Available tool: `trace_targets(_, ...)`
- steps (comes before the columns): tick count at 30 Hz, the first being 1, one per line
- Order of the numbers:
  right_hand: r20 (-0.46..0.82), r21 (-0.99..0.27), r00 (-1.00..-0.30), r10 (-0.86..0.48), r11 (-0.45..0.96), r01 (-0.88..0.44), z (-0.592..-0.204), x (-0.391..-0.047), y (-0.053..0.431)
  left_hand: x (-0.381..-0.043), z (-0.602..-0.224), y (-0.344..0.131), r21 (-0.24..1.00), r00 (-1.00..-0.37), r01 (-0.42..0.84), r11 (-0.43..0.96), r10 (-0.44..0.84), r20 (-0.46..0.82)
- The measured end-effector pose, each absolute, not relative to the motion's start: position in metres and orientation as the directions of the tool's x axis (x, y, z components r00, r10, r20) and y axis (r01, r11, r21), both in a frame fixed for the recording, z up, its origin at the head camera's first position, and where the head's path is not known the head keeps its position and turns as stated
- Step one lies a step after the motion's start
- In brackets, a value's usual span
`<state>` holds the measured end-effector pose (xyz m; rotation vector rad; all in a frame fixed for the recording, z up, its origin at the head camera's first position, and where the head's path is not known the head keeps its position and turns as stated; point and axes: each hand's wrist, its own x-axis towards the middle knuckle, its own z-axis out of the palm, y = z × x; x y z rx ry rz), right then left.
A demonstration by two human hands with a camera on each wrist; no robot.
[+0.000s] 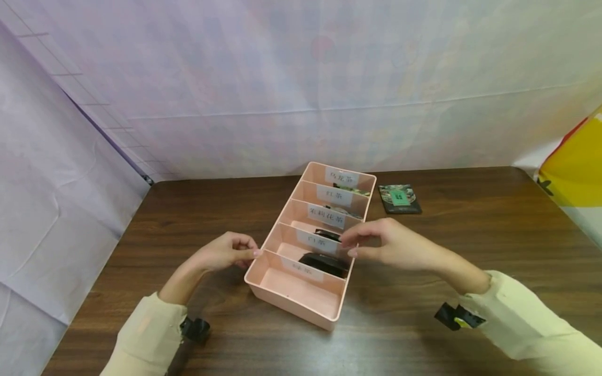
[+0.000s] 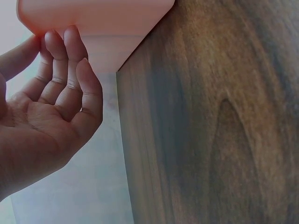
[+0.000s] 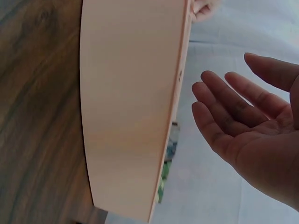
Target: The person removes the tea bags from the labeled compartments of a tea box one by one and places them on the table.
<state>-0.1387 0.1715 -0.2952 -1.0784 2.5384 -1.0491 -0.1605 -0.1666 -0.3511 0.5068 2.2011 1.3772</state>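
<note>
- Nearest the right wrist camera, the right hand (image 3: pixel 264 135) holds thumb and fingers spread; the head view puts it at the right side of the box (image 1: pixel 278 303).
- Left hand (image 1: pixel 221 254) pinches the box's left rim; only the left wrist view shows several fingertips (image 2: pixel 73 35) against the outer wall.
- One box, on the table (image 1: pixel 461 224): five compartments (image 1: pixel 301 291), five labels (image 1: pixel 308 270), read from the head view alone.
- Four compartments show packets (image 1: pixel 324 265); one loose packet (image 1: pixel 400 199) lies just beyond, to the right.
- Two sleeves (image 1: pixel 150 329).

The nearest divider (image 1: pixel 274 260) hides the lower part of the nearest black packet (image 1: pixel 324 264)
</note>
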Motion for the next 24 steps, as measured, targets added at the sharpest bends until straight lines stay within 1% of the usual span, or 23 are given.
trace_targets(5, 0.119, -0.690, -0.710, -0.694, 0.457, -0.562, -0.301, -0.136, 0.163, -0.161, -0.350, -0.166, 0.904, -0.812, 0.052, 0.424, 0.546, -0.209)
trace_targets(12, 0.142, -0.695, -0.735, -0.663, 0.462, -0.551, -0.311, -0.131, 0.156, -0.161, -0.350, -0.167, 0.906, -0.812, 0.053, 0.419, 0.547, -0.206)
trace_targets(20, 0.176, -0.636, -0.720, -0.672, 0.481, -0.604, -0.326, -0.132, 0.154, -0.161, -0.350, -0.167, 0.908, -0.811, 0.043, 0.417, 0.545, -0.212)
trace_targets(24, 0.181, -0.628, -0.722, -0.668, 0.486, -0.608, -0.328, -0.131, 0.154, -0.161, -0.350, -0.166, 0.908, -0.810, 0.044, 0.417, 0.547, -0.212)
